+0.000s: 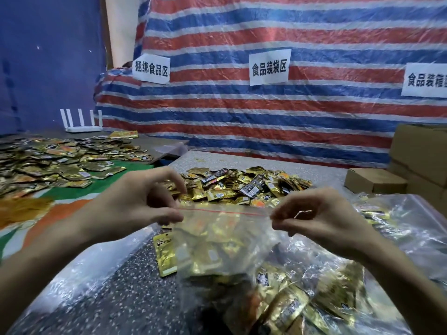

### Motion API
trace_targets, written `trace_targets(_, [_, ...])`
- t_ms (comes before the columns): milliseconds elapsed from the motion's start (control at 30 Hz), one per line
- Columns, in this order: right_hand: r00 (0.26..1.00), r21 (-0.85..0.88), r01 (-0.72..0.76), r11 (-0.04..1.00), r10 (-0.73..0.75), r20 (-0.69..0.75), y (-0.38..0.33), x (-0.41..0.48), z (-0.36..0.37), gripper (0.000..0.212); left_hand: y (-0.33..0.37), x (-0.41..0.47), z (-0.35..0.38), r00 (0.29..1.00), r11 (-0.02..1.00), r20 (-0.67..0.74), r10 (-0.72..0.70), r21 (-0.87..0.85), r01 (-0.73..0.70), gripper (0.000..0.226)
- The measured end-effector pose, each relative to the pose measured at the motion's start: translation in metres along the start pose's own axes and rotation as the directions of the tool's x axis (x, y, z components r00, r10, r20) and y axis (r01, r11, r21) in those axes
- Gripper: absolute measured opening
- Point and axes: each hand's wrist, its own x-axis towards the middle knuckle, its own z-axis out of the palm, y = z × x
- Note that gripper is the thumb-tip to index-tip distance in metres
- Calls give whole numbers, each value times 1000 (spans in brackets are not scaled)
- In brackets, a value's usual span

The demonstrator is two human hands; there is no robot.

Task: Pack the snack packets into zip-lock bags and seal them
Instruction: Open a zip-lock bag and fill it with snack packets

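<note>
Sealing step: filled zip-lock bag (217,240), nearer than the snack pile (242,184), is pinched at its strip ends by left hand (142,201) and right hand (314,218); strip likely to be pressed along next.

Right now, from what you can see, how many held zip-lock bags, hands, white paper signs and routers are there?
Zip-lock bag, held up: 1
Hands pinching its top: 2, left hand and right hand
White paper signs: 3
White router: 1
Total: 7
Snack packets: too many to count, left out of the total
</note>
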Motion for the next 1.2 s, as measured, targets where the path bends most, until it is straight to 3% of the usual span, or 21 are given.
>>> trace_targets(133, [998,35,-62,997,63,-24,-6,2,-1,29,-6,-3,0,998,998,21,-66,-17,66,16])
trace_targets(367, [989,-61,-108,992,113,98,-14,5,4,16,-11,-16,-3,990,997,114,-77,3,78,12])
trace_targets(533, [983,98,-108,989,92,160,-27,3,2,11,-9,-27,-27,983,982,178,-46,-173,77,6])
trace_targets(600, [973,121,-164,979,140,181,-27,3,5,8,-11,-30,-26,980,983,189,-67,-153,97,6])
trace_targets(700, [953,108,-250,962,225,201,-22,4,15,11,-18,-33,-12,985,992,127,-120,-14,123,6])
trace_targets(833, [958,62,-254,965,242,157,-18,3,20,14,-21,-35,3,988,988,-18,-152,-10,152,8])
trace_targets(967, [959,-184,-255,949,273,75,-23,1,18,8,-14,-36,10,985,992,-117,-127,-12,127,16])
trace_targets(1100, [974,-418,-128,899,192,116,-51,5,31,70,-2,-33,23,987,994,-121,-106,5,107,16])
trace_targets(1200, [982,-466,-12,885,98,161,-71,17,55,67,8,-28,37,994,996,-96,-45,74,52,23])
